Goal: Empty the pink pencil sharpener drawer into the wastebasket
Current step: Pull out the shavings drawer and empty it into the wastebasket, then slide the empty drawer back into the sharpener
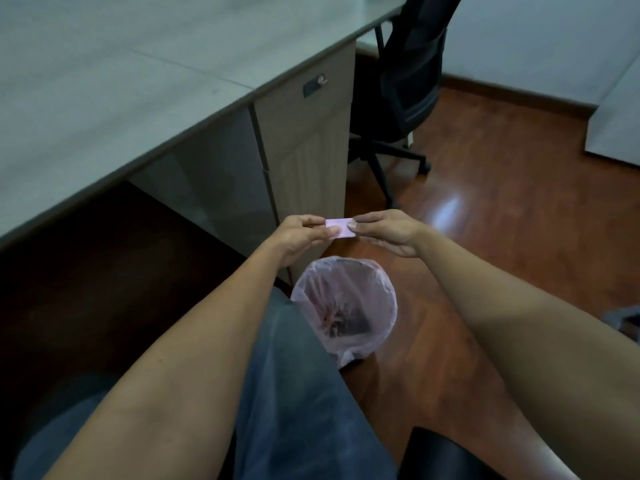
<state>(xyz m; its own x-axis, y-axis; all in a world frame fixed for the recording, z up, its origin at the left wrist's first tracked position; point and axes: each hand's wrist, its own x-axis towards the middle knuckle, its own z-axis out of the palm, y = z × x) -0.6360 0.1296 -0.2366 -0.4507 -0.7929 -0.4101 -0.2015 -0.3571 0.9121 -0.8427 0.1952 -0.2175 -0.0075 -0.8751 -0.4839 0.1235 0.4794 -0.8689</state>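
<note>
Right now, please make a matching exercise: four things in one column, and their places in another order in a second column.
1. sharpener
2. wastebasket
3. chair
4. desk

a. on the floor, beside the knee
b. far, behind the cabinet
c. held between both hands
d. upper left

Pairs: 1-c, 2-a, 3-b, 4-d

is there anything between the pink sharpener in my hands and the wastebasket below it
Nothing visible. The pink sharpener is pinched between the left hand and right hand, in open air above the far rim of the wastebasket. Its pink-lined mouth is open. Your knee overlaps only the basket's near-left edge.
</note>
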